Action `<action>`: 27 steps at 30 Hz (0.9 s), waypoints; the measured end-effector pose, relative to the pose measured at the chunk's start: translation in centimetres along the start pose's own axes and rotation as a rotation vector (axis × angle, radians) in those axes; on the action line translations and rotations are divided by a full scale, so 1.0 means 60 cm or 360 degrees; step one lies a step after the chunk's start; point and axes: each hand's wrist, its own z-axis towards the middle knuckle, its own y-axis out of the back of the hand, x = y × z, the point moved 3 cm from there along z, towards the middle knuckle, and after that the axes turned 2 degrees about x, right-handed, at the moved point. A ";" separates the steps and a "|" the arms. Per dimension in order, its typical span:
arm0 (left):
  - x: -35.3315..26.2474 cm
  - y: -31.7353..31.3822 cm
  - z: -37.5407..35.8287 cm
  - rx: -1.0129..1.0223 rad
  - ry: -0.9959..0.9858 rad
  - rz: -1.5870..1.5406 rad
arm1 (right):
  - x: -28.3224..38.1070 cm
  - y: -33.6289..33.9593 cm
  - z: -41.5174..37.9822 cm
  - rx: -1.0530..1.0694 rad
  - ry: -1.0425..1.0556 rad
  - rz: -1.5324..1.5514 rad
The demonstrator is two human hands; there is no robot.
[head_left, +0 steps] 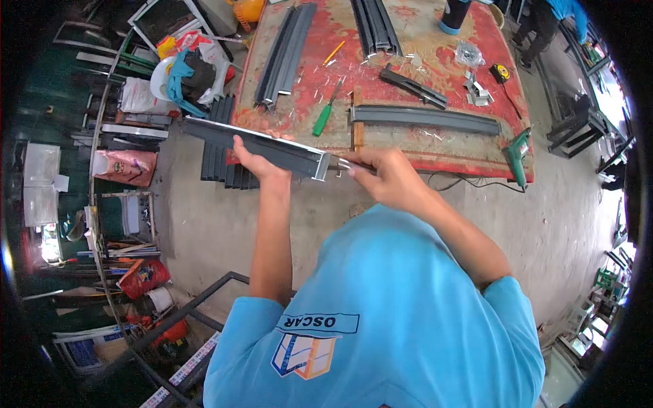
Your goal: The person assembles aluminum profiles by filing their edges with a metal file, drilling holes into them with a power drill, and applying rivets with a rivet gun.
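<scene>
My left hand (264, 162) supports a dark grey metal profile (296, 158) from below, palm up, with its fingers round the far side. The profile slants across in front of the table edge. At its right end sits a small silver metal piece (325, 165). My right hand (391, 175) is closed at that end on a slim tool or part with a silver tip; its kind is mostly hidden by the fingers. Close by on the table lie a green-handled screwdriver (323, 117) and another grey profile (425, 119).
The table (435, 165) has a worn red patterned cover. On it lie bundled profiles (289, 51), a tape measure (501, 73), metal brackets (477, 92), a plastic bag (469, 53) and a green power tool (518, 158). Cluttered racks line the left; another person (544, 20) stands far right.
</scene>
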 end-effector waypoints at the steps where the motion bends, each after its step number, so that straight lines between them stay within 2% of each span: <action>1: -0.013 0.012 0.015 0.0102 -0.0002 -0.0043 | 0.003 0.008 -0.001 0.0005 0.0018 -0.0001; 3: -0.016 0.023 0.016 0.0032 -0.0034 -0.0006 | 0.012 0.020 -0.024 0.0153 0.0237 -0.0209; 4: -0.015 0.025 0.014 -0.0029 -0.0048 0.0032 | 0.011 0.019 -0.019 0.0148 0.0233 -0.0199; 6: -0.007 0.019 0.017 0.0057 -0.0006 0.0043 | 0.006 0.025 -0.001 0.0041 0.0069 -0.0324; 8: -0.009 0.036 0.024 -0.0095 0.0035 -0.0001 | 0.016 0.022 -0.010 0.0010 0.0071 -0.0189; 9: -0.030 0.054 0.033 0.0049 0.0144 -0.0092 | 0.026 0.021 -0.011 -0.0012 0.0091 -0.0064; 10: -0.047 0.053 0.038 0.0046 0.0110 -0.0098 | 0.028 0.026 -0.018 0.0010 0.0119 -0.0065; 13: -0.105 0.063 0.037 -0.0392 -0.0077 -0.0006 | 0.023 0.057 -0.052 0.0039 0.0260 0.0225; 14: -0.122 0.080 0.038 -0.0401 -0.0115 -0.0008 | 0.022 0.071 -0.058 -0.0071 0.0101 0.0250; 15: -0.132 0.112 0.041 -0.0475 -0.0021 -0.0053 | 0.017 0.079 -0.061 -0.0183 -0.0063 0.0270; 16: -0.136 0.131 0.039 -0.0543 0.0079 -0.0102 | 0.010 0.075 -0.059 -0.0165 -0.0043 0.0273; 17: -0.135 0.144 0.036 -0.0423 0.0148 -0.0431 | -0.001 0.070 -0.056 -0.0182 -0.0036 0.0297; 19: -0.131 0.163 0.032 -0.0358 0.0202 -0.0476 | 0.002 0.053 -0.057 -0.0175 -0.0016 0.0371; 22: -0.123 0.161 0.023 -0.0304 0.0273 -0.0451 | 0.004 0.008 -0.048 -0.0112 0.0187 0.0300; 23: -0.122 0.155 0.022 -0.0353 0.0206 -0.0462 | 0.008 -0.006 -0.042 -0.0112 0.0347 0.0160; 24: -0.122 0.154 0.022 -0.0401 0.0137 -0.0473 | 0.017 -0.011 -0.040 -0.0113 0.0347 0.0155; 27: -0.124 0.161 0.021 -0.0330 0.0199 -0.0508 | 0.048 -0.032 -0.035 0.0048 0.0534 -0.0191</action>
